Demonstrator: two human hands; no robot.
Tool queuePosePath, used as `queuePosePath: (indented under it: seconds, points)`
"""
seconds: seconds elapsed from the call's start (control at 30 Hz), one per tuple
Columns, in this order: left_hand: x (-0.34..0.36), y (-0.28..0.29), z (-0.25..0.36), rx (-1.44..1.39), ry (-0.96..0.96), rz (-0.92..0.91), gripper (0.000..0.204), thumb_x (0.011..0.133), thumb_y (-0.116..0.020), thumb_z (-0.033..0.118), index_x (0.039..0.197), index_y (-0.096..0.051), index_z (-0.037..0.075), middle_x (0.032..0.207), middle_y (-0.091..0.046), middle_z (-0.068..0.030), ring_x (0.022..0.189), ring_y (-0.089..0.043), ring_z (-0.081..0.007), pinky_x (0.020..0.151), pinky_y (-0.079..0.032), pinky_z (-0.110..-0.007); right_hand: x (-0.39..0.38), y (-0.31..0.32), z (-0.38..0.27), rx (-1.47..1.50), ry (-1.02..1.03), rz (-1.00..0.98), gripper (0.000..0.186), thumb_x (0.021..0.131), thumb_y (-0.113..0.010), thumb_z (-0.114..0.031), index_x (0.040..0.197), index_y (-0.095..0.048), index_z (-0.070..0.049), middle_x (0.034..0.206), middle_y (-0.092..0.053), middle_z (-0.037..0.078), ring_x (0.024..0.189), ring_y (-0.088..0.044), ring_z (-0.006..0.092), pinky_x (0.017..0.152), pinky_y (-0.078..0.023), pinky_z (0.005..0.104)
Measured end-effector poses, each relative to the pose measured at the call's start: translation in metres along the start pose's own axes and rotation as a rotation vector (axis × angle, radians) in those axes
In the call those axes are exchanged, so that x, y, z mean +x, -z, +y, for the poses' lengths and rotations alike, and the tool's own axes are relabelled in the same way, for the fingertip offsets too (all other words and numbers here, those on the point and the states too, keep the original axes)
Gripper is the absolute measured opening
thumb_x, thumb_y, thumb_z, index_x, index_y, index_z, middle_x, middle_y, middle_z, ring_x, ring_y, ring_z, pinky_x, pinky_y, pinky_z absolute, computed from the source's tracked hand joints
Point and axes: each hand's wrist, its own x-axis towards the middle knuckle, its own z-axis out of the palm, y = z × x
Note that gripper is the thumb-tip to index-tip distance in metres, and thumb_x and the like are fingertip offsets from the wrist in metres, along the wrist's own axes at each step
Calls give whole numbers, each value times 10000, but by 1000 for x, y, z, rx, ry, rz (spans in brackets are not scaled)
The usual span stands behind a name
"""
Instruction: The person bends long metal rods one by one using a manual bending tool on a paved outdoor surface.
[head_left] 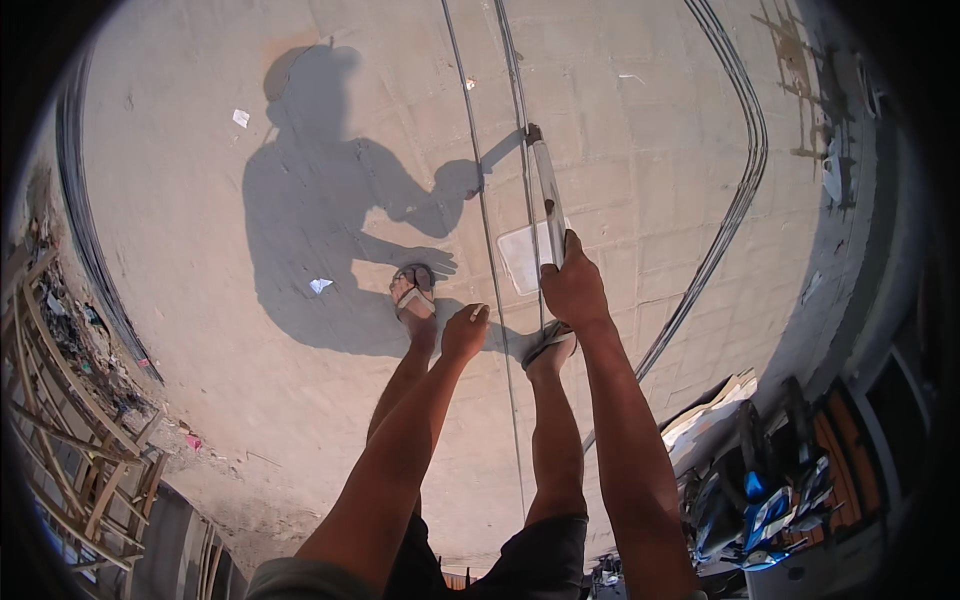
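My right hand (577,287) is closed round the near end of a long, pale metal bar tool (548,190). The tool's dark, rusty far end meets a thin steel rod (517,85) lying lengthwise on the ground. Left of that rod runs a second thin rod (462,75). My left hand (465,333) hangs empty beside this second rod, above the ground between my feet. Its fingers are foreshortened from above, but its shadow (430,260) shows them spread. Beneath the tool is a pale square plate (520,262), partly covered by rod and tool.
Bundled bent rods (752,165) lie to the right, and another bundle (75,190) curves along the left. Wooden poles (85,470) are heaped at lower left beside rubble. Parked motorbikes (765,510) stand at lower right. My sandalled feet (413,290) straddle the second rod.
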Motion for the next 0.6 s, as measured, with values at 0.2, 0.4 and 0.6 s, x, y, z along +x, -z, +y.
queuePosePath:
  seconds: [0.2,0.4,0.6]
  points:
    - [-56,34,11,27,111,-162,316,957,-583,332,1093,-695,70,895,-733,-149,882,-716,-314,767,-541,-414,-29,-31,-31,-228,-38,63,806,806,-582,-51,1501,-197,80,1103,-592,346,971,-654,468,896,-535,494]
    - [-51,157,-14,151,39,99,327,926,-603,353,1127,-713,120,1013,-732,-142,984,-685,-366,834,-537,-441,-58,-31,-87,-356,-34,-66,834,787,-610,-32,1528,-228,0,1180,-539,264,987,-663,421,850,-563,470]
    - [-51,204,-25,321,-62,115,347,943,-619,322,1144,-694,50,920,-737,-181,894,-713,-344,798,-551,-432,-101,-32,-58,-41,-95,12,777,853,-595,-103,1528,-227,8,1314,-508,276,1104,-610,468,930,-511,534]
